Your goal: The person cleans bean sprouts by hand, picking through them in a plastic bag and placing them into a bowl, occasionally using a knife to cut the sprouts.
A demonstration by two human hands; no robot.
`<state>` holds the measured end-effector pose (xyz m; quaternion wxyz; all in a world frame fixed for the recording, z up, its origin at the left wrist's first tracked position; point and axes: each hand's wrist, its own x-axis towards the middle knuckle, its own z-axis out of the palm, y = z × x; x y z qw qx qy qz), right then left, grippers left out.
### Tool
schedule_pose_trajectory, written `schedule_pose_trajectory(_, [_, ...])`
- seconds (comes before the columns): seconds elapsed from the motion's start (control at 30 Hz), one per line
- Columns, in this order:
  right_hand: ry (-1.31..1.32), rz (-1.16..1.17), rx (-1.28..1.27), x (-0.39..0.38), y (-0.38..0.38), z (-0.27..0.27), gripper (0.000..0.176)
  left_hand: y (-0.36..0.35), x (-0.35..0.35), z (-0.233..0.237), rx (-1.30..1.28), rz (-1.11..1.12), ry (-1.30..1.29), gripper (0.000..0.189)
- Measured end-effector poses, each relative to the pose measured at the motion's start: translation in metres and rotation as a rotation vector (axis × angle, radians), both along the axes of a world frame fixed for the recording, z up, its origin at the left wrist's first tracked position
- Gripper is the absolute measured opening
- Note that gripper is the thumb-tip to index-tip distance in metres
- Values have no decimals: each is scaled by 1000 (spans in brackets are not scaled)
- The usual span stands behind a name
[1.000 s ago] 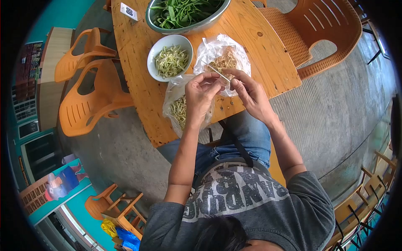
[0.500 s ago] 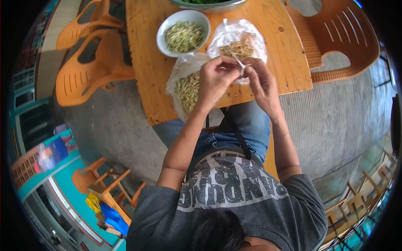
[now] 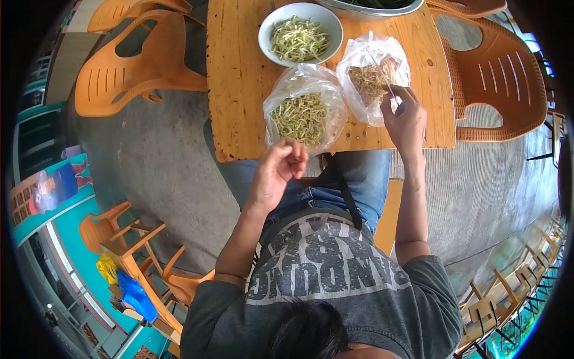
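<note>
My left hand, palm partly turned up, hovers at the table's front edge with loosely curled fingers and nothing visible in them. Just beyond it sits a clear plastic bag of bean sprouts. My right hand pinches a thin pale strand, apparently of bean sprout, at the near right side of a second plastic bag. Brownish thin scraps lie inside that bag. A white bowl of paler sprouts stands behind the first bag.
A metal basin with dark green contents is at the back of the wooden table. Orange plastic chairs stand at the left and right. My legs are under the front edge.
My hands were together over the bags, holding a pale sprout between them. They have separated: the left drew back toward me, the right moved right. The view has shifted, so both bags show more.
</note>
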<state>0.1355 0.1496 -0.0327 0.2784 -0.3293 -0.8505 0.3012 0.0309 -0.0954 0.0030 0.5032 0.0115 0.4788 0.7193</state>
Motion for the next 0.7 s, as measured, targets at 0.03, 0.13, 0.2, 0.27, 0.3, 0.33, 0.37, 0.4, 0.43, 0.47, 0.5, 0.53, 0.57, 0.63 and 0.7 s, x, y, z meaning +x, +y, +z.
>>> schedule_pose_trajectory(0.03, [-10,-14,-48,-2,-8,10,16,-5,-2,4,-35,46,44,18])
schedule_pose_trajectory(0.13, [28,108,-175,-16,-38,26,11,-18,-11,8,-85,128,182,20])
schedule_pose_trajectory(0.2, [82,302,-181,-30,-60,17,13,-20,-17,6,-60,179,174,21])
schedule_pose_trajectory(0.27, [-1,425,-192,-44,-75,10,19,-22,-19,2,-37,191,146,20])
schedule_pose_trajectory(0.3, [-20,431,-146,-51,-79,2,18,-22,-20,1,-23,199,136,19])
schedule_pose_trajectory(0.33, [-20,420,-116,-56,-81,-7,18,-23,-18,1,-28,192,142,19])
schedule_pose_trajectory(0.37, [-17,410,-85,-60,-83,-13,17,-23,-16,2,-33,186,150,18])
schedule_pose_trajectory(0.4, [-25,412,-81,-63,-82,-12,17,-22,-14,3,-38,181,160,18])
schedule_pose_trajectory(0.43, [-34,415,-80,-64,-83,-11,16,-22,-12,2,-43,173,157,18])
schedule_pose_trajectory(0.47, [-45,416,-80,-63,-82,-10,15,-22,-9,1,-48,164,153,17])
schedule_pose_trajectory(0.5, [-28,407,-102,-62,-82,-10,15,-22,-6,-1,-52,152,147,17])
schedule_pose_trajectory(0.53, [-9,396,-121,-62,-81,-9,16,-21,-5,-4,-50,147,172,17])
schedule_pose_trajectory(0.57, [10,385,-138,-62,-79,-8,16,-19,-4,-5,-44,150,191,17])
schedule_pose_trajectory(0.63, [-26,372,-324,-56,-77,8,18,-13,-5,-5,-34,156,229,17])
schedule_pose_trajectory(0.7, [15,385,-535,-52,-76,12,21,-5,-8,-6,-80,182,294,18])
